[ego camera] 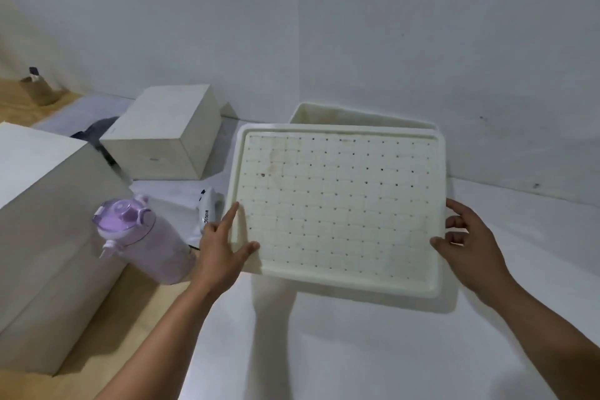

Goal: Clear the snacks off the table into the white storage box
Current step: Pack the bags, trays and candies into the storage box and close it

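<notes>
Lid (337, 204) (woven white) held at both side edges, left hand (220, 250) and right hand (470, 247) each in a grip.

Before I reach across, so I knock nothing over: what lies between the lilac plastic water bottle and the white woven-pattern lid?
In the head view, only the left hand, gripping the lid's left edge beside the bottle.
</notes>
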